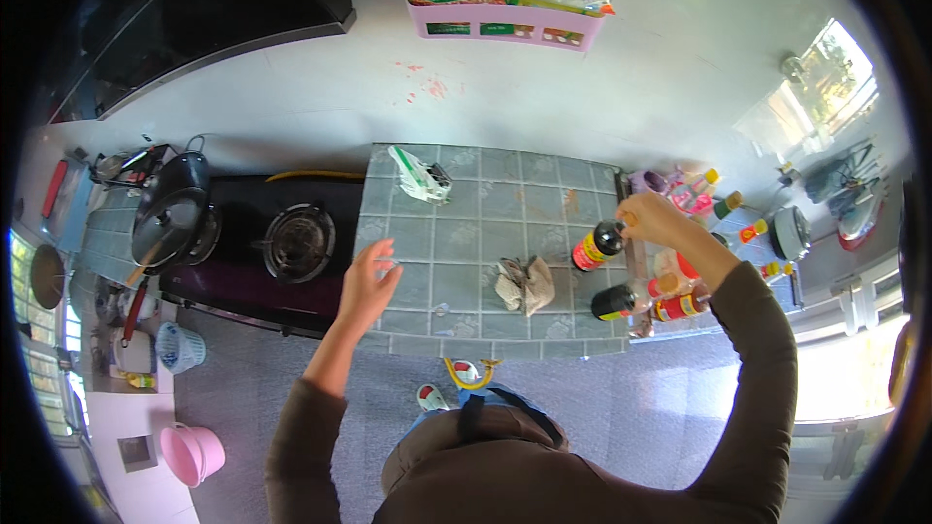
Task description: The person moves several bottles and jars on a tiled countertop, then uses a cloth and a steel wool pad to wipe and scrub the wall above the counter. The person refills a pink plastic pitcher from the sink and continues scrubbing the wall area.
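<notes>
My right hand [652, 220] has its fingers around the neck of a dark sauce bottle [597, 245] with a yellow and red label, at the right end of the tiled counter [466, 233]. Whether the bottle's base rests on the tiles is hard to tell. Over the counter's left edge, beside the stove, my left hand [370, 282] is empty with its fingers apart. A crumpled beige cloth [526, 285] lies between the hands. Nearer to me stands another dark bottle [615, 303]. A white and green plastic bag [422, 178] lies towards the wall.
Bottles and jars crowd the right side, among them a red-labelled jar [677, 307]. A pot [791, 233] stands beyond them. At left are a gas burner [298, 241] and a lidded wok [171, 222]. A pink bucket [193, 453] is on the floor.
</notes>
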